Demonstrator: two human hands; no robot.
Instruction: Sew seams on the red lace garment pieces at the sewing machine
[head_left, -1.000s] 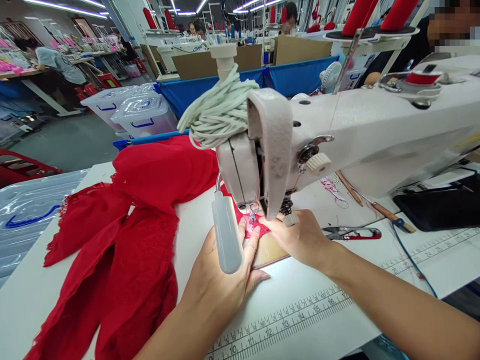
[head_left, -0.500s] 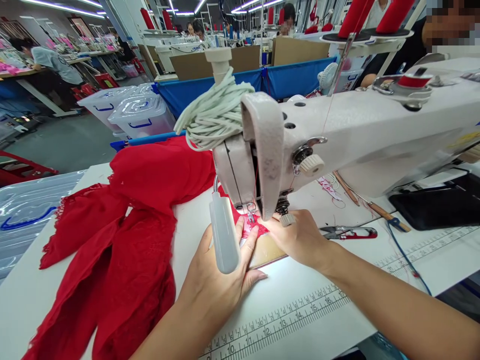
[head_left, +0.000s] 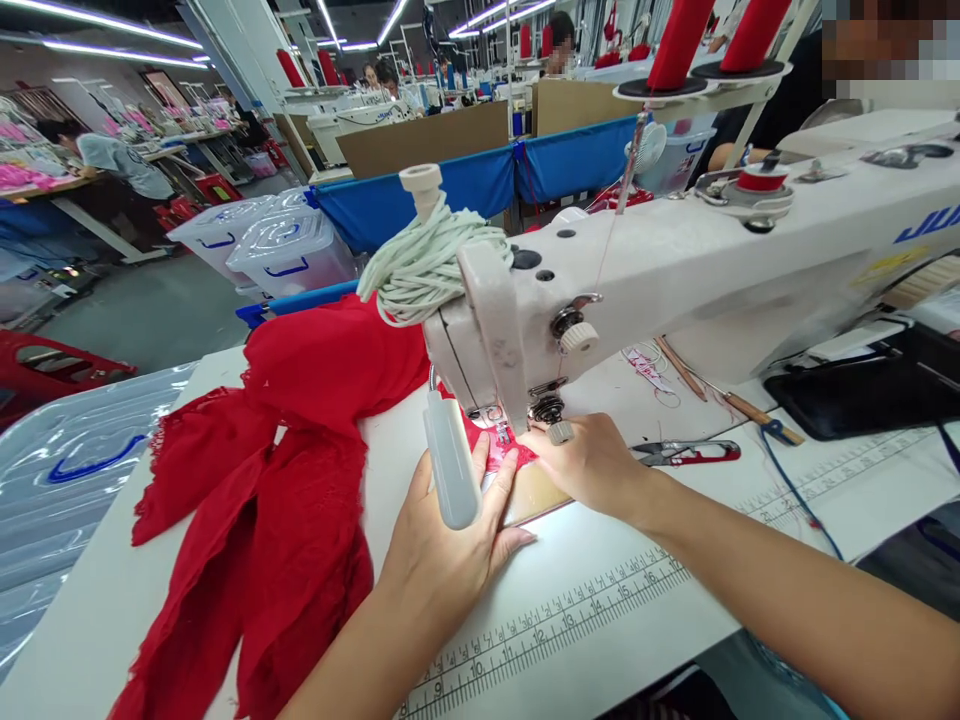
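Note:
Under the needle area of a white sewing machine (head_left: 675, 265), a small piece of red lace fabric (head_left: 526, 457) lies by the presser foot (head_left: 503, 432). My left hand (head_left: 439, 550) rests flat there with fingers spread, its index and middle fingertips on the lace left of and in front of the foot. From the right, my right hand (head_left: 604, 465) has its fingers drawn together at the lace's edge; the machine's tension knob partly hides them. A pale lamp (head_left: 454, 465) hangs over my left hand. Left of it, a large heap of red fabric (head_left: 307, 480) spreads over the table.
Red-handled thread snips (head_left: 686, 453) lie right of my right hand, with a wooden-handled tool (head_left: 761, 415) and a black pouch (head_left: 862, 390) beyond. A ruler strip (head_left: 555, 630) runs along the front. Clear plastic bins (head_left: 292, 250) stand behind left. Other people sit farther back.
The camera view has tilted and shifted, so the machine and fabric heap sit differently in the picture. Both hands keep nearly the same place at the lace.

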